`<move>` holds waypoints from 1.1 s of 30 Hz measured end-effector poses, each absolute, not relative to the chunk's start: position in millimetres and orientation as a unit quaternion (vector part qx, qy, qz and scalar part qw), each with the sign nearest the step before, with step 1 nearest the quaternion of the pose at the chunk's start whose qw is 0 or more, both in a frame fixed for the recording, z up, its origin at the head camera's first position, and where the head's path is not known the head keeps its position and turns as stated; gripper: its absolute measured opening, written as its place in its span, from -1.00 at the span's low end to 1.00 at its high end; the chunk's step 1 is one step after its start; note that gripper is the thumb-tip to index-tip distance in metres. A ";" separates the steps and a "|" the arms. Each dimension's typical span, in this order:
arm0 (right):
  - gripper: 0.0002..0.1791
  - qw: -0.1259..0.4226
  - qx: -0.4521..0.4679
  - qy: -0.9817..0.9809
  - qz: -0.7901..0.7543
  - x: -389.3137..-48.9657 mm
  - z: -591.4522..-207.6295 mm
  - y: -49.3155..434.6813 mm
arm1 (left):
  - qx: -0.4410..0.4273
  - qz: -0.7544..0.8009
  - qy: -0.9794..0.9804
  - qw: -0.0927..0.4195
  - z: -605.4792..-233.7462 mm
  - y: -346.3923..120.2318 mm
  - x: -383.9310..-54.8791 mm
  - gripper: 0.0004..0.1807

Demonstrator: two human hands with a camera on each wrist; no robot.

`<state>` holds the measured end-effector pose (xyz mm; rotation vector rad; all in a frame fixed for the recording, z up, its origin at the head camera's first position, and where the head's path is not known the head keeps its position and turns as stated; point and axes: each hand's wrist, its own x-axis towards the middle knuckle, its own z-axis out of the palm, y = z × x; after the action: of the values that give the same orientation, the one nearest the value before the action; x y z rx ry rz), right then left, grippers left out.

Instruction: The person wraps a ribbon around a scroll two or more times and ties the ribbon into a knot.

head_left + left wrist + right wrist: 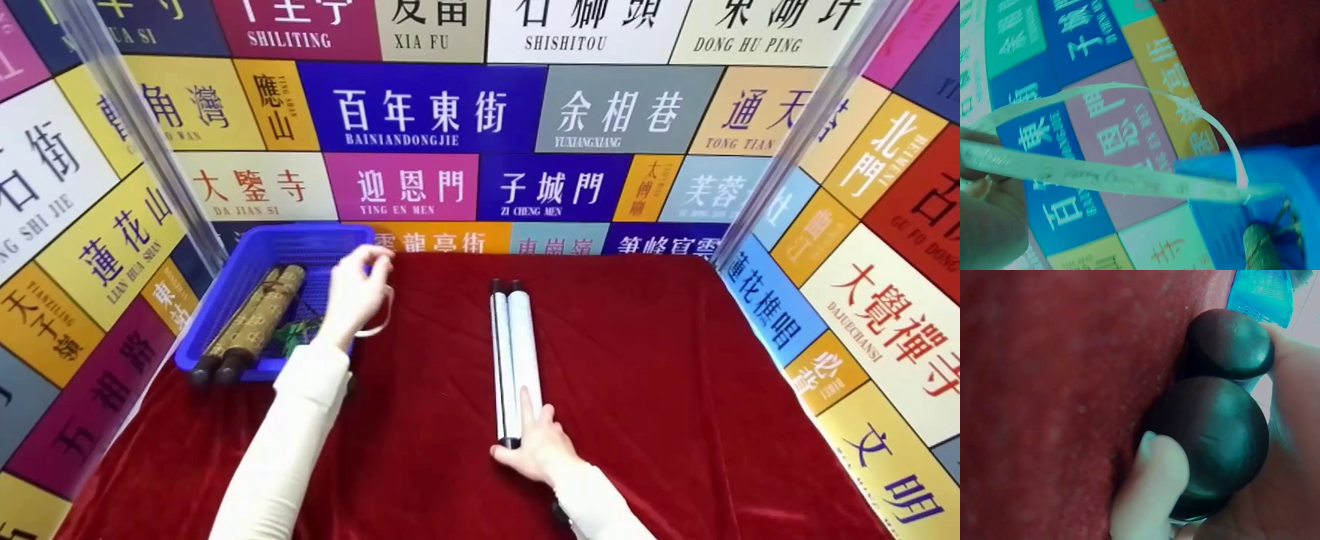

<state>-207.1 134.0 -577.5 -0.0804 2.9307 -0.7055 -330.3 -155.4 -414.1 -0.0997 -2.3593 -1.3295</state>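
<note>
A white rolled scroll [523, 337] with black end knobs lies on the red cloth, two rolls side by side. My right hand [544, 450] grips its near end; the index finger lies along the roll. In the right wrist view the thumb [1157, 486] touches one of the black knobs [1216, 433]. My left hand [356, 289] is raised at the right side of the blue basket [196, 322], pinching a pale ribbon [1100, 177]. The ribbon hangs in a loop and bears faint lettering. Some of the left fingers are cut off in the left wrist view.
Patterned gold-brown scrolls [259, 319] with dark knobs lie in the basket, their ends over its near rim. Something green [296, 336] lies beside them, partly hidden by the left arm. Printed panels [420, 109] with clear corner posts [817, 105] enclose the cloth-covered table [637, 390].
</note>
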 end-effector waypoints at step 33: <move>0.29 0.063 -0.032 0.971 -0.227 -206.8 -578.4 135.1 | 0.209 -0.511 -0.673 0.493 -445.1 -257.1 -340.0 -0.83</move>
<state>-206.8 135.1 -578.4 -0.0975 2.9341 -0.6854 -340.0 -257.1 -445.1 0.5067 -1.6331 -1.2391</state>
